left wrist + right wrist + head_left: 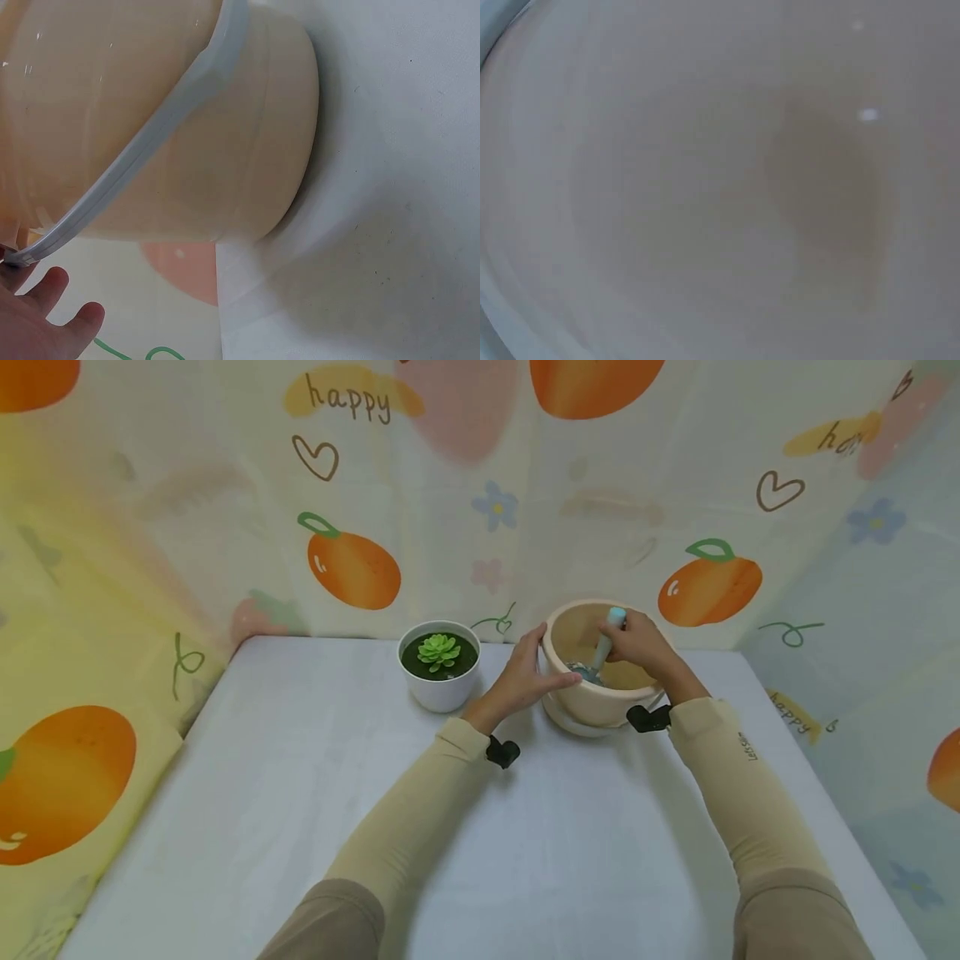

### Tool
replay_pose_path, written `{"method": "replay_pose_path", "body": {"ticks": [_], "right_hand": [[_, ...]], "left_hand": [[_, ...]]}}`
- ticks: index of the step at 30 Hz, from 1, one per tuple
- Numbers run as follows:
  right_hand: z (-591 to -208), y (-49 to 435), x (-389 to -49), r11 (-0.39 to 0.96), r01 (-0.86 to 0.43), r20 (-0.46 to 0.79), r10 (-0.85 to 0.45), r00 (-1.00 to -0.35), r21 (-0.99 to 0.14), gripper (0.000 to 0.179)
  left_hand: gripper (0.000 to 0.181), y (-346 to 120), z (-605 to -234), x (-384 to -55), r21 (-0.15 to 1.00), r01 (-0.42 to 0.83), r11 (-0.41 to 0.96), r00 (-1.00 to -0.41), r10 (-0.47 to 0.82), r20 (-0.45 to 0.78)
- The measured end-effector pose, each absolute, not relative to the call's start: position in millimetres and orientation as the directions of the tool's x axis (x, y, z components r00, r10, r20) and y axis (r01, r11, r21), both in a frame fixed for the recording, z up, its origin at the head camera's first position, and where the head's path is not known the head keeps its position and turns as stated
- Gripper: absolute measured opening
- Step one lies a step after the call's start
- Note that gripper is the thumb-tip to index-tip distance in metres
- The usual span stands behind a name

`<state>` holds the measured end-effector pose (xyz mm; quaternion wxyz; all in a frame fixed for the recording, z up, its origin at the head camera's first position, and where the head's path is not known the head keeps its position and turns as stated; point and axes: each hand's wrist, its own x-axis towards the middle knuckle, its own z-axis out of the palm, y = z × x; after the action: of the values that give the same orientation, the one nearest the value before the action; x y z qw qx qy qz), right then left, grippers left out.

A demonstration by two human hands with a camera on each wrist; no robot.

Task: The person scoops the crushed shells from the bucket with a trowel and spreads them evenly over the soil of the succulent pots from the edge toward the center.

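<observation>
A cream bucket [596, 700] with a pale grey carrying handle [161, 124] stands upright at the back right. My left hand [522, 678] rests against its left side, thumb and fingers spread along the rim. In the left wrist view the fingertips [52, 285] are beside the bucket's upper edge, close to the carrying handle. My right hand [636, 643] reaches over the rim and grips a slim tool [606, 643] with a light blue end. The tool slants down into the bucket, its lower end a blue-grey mass [585, 672] whose kind cannot be told.
A white pot [438, 695] with a green succulent [438, 652] stands left of the bucket. A white cloth covers the table [300, 793]. Printed curtains [450, 527] hang right behind its back edge and along both sides.
</observation>
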<state>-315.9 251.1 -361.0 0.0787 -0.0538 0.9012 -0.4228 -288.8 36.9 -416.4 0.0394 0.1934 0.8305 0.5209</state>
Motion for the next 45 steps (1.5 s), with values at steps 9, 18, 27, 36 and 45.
{"method": "replay_pose_path", "body": {"ticks": [9, 18, 27, 36, 45], "right_hand": [[-360, 242, -325, 0.465, 0.149, -0.160, 0.015, -0.987, -0.873, 0.030], [-359, 243, -323, 0.366, 0.219, -0.214, 0.055, -0.975, -0.904, 0.029], [-347, 257, -314, 0.076, 0.254, -0.248, 0.081, -0.965, -0.964, 0.026], [-342, 263, -307, -0.058, 0.261, -0.265, 0.089, -0.960, -0.964, 0.025], [-338, 266, -306, -0.196, 0.259, -0.283, 0.102, -0.954, -0.946, 0.023]], "left_hand": [[0.108, 34, -417, -293, 0.897, 0.245, 0.367, -0.927, 0.361, 0.105], [0.107, 36, -416, -292, 0.895, 0.254, 0.366, -0.926, 0.359, 0.116], [0.106, 36, -417, -290, 0.888, 0.264, 0.375, -0.925, 0.360, 0.123], [0.106, 36, -419, -287, 0.886, 0.274, 0.375, -0.924, 0.358, 0.134], [0.106, 37, -419, -290, 0.882, 0.280, 0.380, -0.923, 0.358, 0.139]]}}
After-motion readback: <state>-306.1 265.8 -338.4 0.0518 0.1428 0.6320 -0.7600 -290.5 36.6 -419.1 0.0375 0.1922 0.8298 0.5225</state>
